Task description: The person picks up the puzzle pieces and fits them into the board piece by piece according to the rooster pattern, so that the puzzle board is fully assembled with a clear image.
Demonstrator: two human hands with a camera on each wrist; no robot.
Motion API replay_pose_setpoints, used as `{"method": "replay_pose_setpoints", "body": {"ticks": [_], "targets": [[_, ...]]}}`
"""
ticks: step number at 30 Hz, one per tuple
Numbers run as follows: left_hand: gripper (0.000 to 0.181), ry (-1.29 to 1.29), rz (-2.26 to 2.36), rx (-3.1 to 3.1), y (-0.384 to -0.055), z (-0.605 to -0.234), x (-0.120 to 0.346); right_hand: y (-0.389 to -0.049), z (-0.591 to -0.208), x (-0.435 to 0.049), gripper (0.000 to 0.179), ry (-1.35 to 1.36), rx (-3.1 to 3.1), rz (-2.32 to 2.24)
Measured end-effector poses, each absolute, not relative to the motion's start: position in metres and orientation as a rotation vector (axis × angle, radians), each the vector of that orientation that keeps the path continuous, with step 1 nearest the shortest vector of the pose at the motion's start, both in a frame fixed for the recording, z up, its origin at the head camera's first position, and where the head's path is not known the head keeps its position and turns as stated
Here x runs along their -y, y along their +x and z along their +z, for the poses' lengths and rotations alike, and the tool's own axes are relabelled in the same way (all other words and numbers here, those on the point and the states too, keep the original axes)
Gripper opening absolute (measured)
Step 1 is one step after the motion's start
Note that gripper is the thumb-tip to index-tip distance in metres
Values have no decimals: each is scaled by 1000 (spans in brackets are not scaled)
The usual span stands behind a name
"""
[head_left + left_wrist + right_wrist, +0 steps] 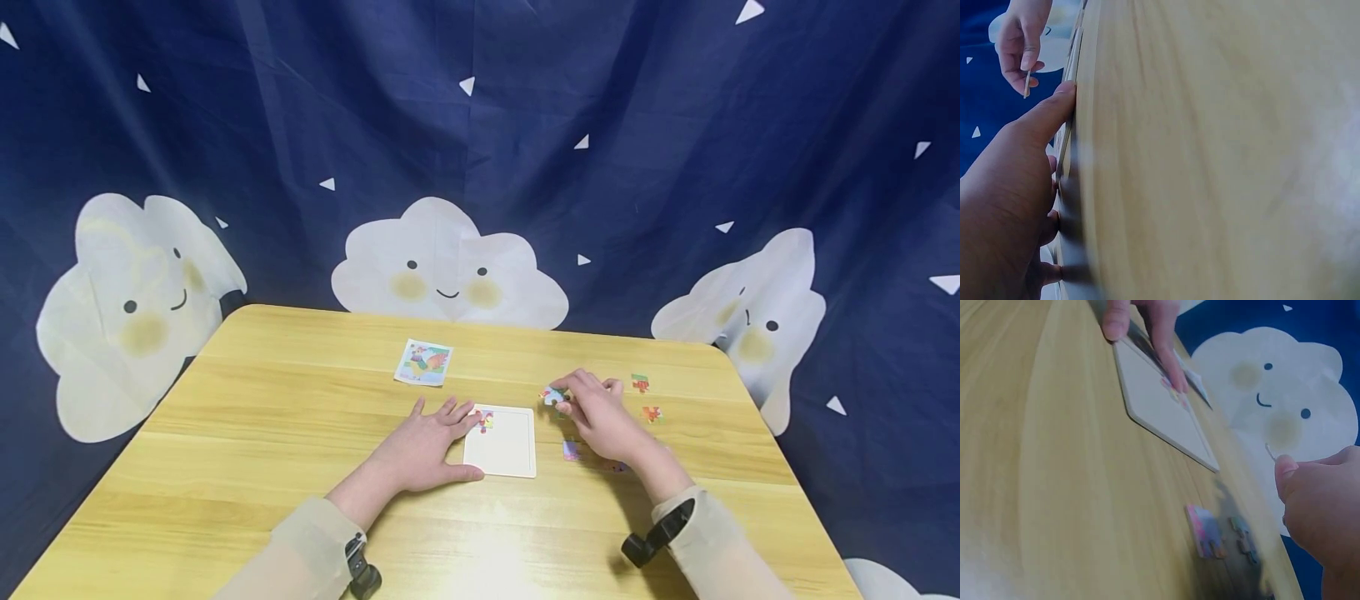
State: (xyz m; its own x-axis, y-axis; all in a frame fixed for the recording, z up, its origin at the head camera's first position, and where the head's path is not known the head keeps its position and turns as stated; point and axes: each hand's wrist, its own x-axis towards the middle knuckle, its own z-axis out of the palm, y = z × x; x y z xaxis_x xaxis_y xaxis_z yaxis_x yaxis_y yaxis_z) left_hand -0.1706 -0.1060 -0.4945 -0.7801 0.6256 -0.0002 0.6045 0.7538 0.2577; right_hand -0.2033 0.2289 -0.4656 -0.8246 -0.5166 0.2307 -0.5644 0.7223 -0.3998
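A white square puzzle board (506,450) lies on the table with a small colourful puzzle piece (487,420) in its upper left corner. My left hand (420,450), fingers spread, rests along the board's left side. One fingertip touches that corner piece, and the thumb lies at the near left corner. To the right of the board, my right hand (603,421) pinches another puzzle piece (553,396), mostly light blue, between thumb and fingers. From the right wrist, only a thin edge of the held piece (1270,452) shows above the thumb, raised off the table.
Loose puzzle pieces lie around the right hand: a green and red one (640,382), an orange-red one (652,414) and a purple-blue one (571,450), with others partly hidden beneath the hand. A printed picture card (424,363) lies behind the board. A blue curtain (450,125) hangs beyond the table.
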Motion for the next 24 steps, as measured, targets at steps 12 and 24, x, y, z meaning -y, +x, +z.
{"method": "replay_pose_setpoints", "body": {"ticks": [12,24], "targets": [[96,997,394,-2854,-172,-495,106,-197,-473,-212,29,976,2784,768],[97,996,360,-2866,-171,-497,107,-194,-483,-195,26,989,2786,755]]}}
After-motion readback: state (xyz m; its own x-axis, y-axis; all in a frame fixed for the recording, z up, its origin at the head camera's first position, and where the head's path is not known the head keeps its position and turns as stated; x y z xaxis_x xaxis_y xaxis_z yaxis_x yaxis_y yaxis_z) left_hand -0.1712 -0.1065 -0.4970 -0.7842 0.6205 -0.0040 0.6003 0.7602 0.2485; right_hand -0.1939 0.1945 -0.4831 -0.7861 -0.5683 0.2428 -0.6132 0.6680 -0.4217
